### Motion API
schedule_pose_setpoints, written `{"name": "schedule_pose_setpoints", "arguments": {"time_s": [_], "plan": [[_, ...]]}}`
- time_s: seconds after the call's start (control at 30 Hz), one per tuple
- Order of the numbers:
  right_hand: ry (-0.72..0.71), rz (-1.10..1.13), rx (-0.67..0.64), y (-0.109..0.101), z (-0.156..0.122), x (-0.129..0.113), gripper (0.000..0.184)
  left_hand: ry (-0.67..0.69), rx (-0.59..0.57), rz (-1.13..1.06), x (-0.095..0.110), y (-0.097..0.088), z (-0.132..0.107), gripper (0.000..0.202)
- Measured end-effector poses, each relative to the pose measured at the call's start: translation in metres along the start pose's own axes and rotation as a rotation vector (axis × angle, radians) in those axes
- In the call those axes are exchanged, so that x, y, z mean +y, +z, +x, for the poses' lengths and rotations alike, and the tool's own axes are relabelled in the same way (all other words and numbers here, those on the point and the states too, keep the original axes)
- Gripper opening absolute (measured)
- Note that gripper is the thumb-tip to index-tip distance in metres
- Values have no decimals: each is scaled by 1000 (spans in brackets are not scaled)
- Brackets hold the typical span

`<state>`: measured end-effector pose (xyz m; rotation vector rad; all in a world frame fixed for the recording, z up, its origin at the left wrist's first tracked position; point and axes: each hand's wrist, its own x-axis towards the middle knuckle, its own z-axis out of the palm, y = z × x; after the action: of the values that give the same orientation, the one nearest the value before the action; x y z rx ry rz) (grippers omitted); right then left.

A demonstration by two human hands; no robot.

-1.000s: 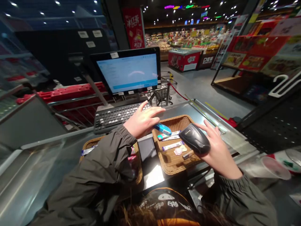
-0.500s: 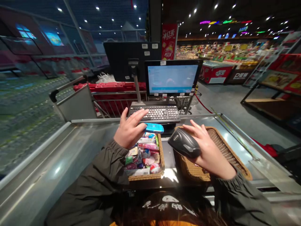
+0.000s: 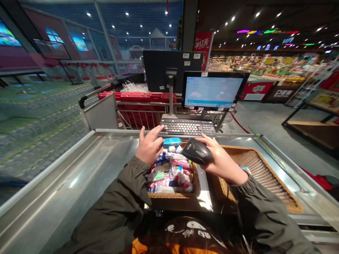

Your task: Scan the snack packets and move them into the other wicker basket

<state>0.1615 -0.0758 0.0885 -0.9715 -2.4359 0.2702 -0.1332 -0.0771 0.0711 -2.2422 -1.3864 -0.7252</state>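
Note:
My left hand [image 3: 149, 145] pinches one end of a small, long blue packet [image 3: 171, 141] between thumb and fingers. Its index finger stretches out to the left end of the black keyboard [image 3: 185, 127]; whether it touches a key I cannot tell. My right hand [image 3: 222, 162] is wrapped round a black barcode scanner [image 3: 197, 151], whose head points left at the blue packet, a short gap away. Below both hands is a wicker basket [image 3: 173, 195] full of small colourful packaged goods. A second wicker basket [image 3: 265, 176] lies under my right forearm, with a small item partly hidden by the sleeve.
Behind the keyboard stand a lit monitor [image 3: 214, 91] and a second screen [image 3: 172, 70] seen from its back. The metal counter [image 3: 87, 169] stretches left and right. Beyond it are a trolley [image 3: 99, 107] and red crates [image 3: 148, 97].
My right hand has brought the scanner leftward, closer to the blue packet and over the left basket's edge. My left hand still holds the packet. The view has turned left.

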Motion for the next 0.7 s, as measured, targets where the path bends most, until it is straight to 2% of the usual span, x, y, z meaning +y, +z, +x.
{"name": "schedule_pose_setpoints", "arguments": {"time_s": [0.37, 0.7], "plan": [[9, 25, -50, 26, 11, -2, 49, -31, -52, -22, -15, 6, -11, 8], [50, 6, -91, 32, 9, -5, 48, -26, -67, -9, -18, 12, -14, 8]]}}
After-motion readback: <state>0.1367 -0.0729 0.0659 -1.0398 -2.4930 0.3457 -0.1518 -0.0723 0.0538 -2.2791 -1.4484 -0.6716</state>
